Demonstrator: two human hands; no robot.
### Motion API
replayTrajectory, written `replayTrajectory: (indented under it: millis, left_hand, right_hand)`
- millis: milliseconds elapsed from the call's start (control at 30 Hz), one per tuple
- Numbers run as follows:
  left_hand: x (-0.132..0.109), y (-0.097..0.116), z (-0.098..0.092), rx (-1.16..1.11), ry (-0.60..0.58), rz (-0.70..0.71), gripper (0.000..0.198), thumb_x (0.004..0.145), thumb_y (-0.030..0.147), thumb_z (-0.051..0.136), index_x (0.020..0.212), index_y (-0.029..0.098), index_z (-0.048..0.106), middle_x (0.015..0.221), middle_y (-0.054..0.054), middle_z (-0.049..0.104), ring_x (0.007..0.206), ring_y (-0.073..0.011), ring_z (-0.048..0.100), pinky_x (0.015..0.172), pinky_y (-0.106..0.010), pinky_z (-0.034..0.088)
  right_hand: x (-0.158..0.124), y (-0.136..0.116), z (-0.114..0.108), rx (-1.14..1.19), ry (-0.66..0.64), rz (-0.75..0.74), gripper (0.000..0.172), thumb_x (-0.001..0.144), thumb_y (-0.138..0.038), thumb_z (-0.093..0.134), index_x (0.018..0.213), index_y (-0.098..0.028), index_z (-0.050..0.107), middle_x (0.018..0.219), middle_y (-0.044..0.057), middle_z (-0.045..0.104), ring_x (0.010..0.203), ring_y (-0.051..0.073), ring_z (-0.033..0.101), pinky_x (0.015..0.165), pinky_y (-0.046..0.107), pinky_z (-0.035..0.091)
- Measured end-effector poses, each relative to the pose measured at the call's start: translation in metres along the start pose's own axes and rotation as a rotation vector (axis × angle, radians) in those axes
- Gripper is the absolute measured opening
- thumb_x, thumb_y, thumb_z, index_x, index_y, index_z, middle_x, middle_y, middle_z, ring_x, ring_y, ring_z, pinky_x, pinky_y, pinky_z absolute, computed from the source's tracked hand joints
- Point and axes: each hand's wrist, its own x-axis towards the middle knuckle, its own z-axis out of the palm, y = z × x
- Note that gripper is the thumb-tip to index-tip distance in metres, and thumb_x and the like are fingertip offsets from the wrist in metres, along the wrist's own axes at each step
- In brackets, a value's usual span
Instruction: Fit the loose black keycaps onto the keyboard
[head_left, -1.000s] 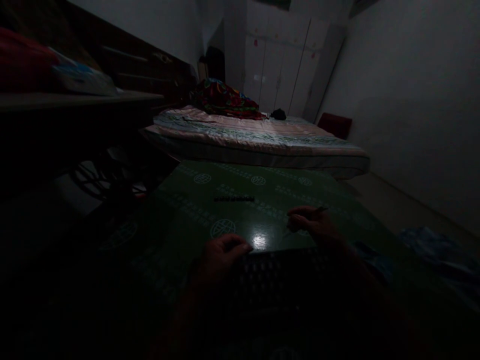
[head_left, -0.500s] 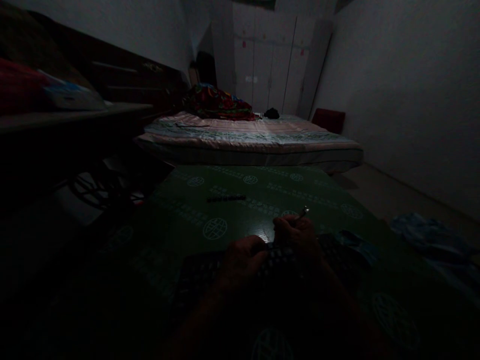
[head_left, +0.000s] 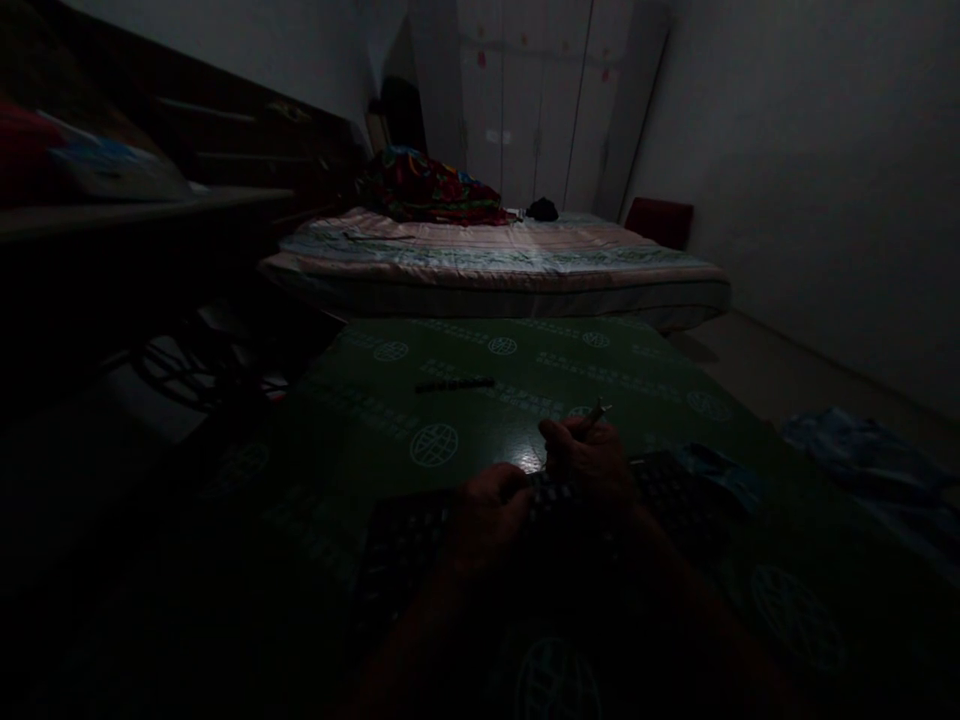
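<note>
A black keyboard lies across the green table, with both my hands over its middle. My right hand is closed round a slim tool; its pale, forked-looking end sticks up past the fingers, and its kind is unclear in the dark. Close beside it, to the left, my left hand rests at the keyboard's far edge, thumb and fingers curled together. Whatever its fingertips pinch, if anything, is too dark to make out. Keys under the hands are partly hidden.
Beyond the keyboard, a dark narrow strip lies on the green table. A bluish crumpled cloth or packet sits by the keyboard's right end. A bed stands past the table, a shelf at left, bundled fabric at right.
The view has tipped slightly downward. The tool in my right hand has turned a little, its end now pointing a bit more to the left. My left hand stays in nearly the same place.
</note>
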Motion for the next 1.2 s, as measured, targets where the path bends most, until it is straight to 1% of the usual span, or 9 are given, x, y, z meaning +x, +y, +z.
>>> replayTrajectory:
  millis: [133,367,433,567,633,800,867,1033,1200]
  left_hand:
    - [0.0,0.002,-0.001,0.008,0.016,0.024,0.011,0.07,0.022,0.054,0.07,0.019,0.065,0.073,0.0,0.067,0.071,-0.016,0.062,0.067,-0.026,0.047]
    - [0.002,0.004,-0.007,0.032,-0.021,0.111,0.015,0.072,0.02,0.053,0.072,0.02,0.068,0.075,0.0,0.065,0.072,-0.0146,0.061,0.067,-0.023,0.047]
    - [0.004,0.001,-0.009,0.087,-0.021,0.139,0.016,0.072,0.018,0.053,0.073,0.021,0.069,0.075,0.0,0.065,0.074,-0.0146,0.061,0.068,-0.023,0.047]
    - [0.009,-0.005,-0.012,0.181,-0.035,0.168,0.018,0.07,0.013,0.054,0.075,0.021,0.07,0.079,0.0,0.067,0.078,-0.015,0.061,0.073,-0.024,0.048]
    - [0.01,-0.008,-0.011,0.177,-0.049,0.162,0.02,0.071,0.014,0.053,0.078,0.021,0.07,0.082,-0.001,0.068,0.079,-0.0152,0.062,0.075,-0.025,0.048]
    - [0.012,-0.013,-0.009,0.181,-0.117,0.131,0.024,0.071,0.014,0.052,0.084,0.021,0.071,0.09,-0.002,0.071,0.083,-0.0167,0.064,0.08,-0.027,0.049]
    - [0.013,-0.013,-0.009,0.211,-0.13,0.112,0.026,0.07,0.012,0.051,0.085,0.022,0.071,0.091,-0.002,0.071,0.085,-0.0172,0.064,0.082,-0.028,0.048]
    - [0.015,-0.013,-0.007,0.28,-0.136,0.092,0.026,0.071,0.011,0.051,0.085,0.02,0.071,0.093,-0.004,0.071,0.088,-0.0182,0.063,0.082,-0.029,0.048]
    - [0.017,-0.013,-0.005,0.381,-0.156,0.166,0.028,0.071,0.008,0.05,0.085,0.02,0.071,0.088,-0.004,0.071,0.086,-0.019,0.062,0.083,-0.031,0.046]
  right_hand:
    - [-0.002,-0.001,0.002,0.013,0.002,-0.013,0.044,0.061,-0.054,0.066,0.043,-0.017,0.049,0.039,-0.003,0.046,0.036,0.007,0.041,0.038,0.019,0.031]
    - [-0.003,0.008,0.005,0.0,0.023,-0.049,0.042,0.061,-0.053,0.067,0.047,-0.017,0.051,0.042,-0.004,0.046,0.04,0.007,0.039,0.04,0.02,0.03]
    - [-0.003,0.009,0.006,-0.022,0.008,-0.063,0.039,0.062,-0.052,0.067,0.052,-0.017,0.054,0.045,-0.004,0.048,0.042,0.008,0.042,0.042,0.021,0.032]
    - [-0.003,0.01,0.004,-0.062,-0.061,-0.165,0.032,0.066,-0.048,0.067,0.066,-0.017,0.058,0.057,-0.003,0.056,0.052,0.011,0.051,0.051,0.022,0.04]
    - [-0.002,0.012,0.002,-0.114,-0.08,-0.21,0.03,0.069,-0.047,0.064,0.068,-0.018,0.057,0.059,-0.002,0.056,0.054,0.012,0.052,0.053,0.023,0.041]
    - [0.002,0.02,-0.001,-0.414,-0.093,-0.338,0.025,0.075,-0.043,0.059,0.067,-0.02,0.056,0.059,0.0,0.057,0.056,0.014,0.054,0.053,0.024,0.037]
    - [0.003,0.022,-0.001,-0.488,-0.086,-0.376,0.025,0.077,-0.043,0.057,0.068,-0.02,0.056,0.06,0.001,0.058,0.057,0.014,0.055,0.052,0.024,0.035]
    - [0.005,0.027,-0.002,-0.538,-0.105,-0.406,0.023,0.08,-0.04,0.054,0.071,-0.02,0.056,0.061,0.0,0.059,0.056,0.013,0.055,0.052,0.022,0.035]
    - [0.006,0.031,-0.001,-0.548,-0.109,-0.426,0.021,0.08,-0.039,0.054,0.07,-0.02,0.055,0.06,0.0,0.057,0.054,0.013,0.052,0.052,0.022,0.034]
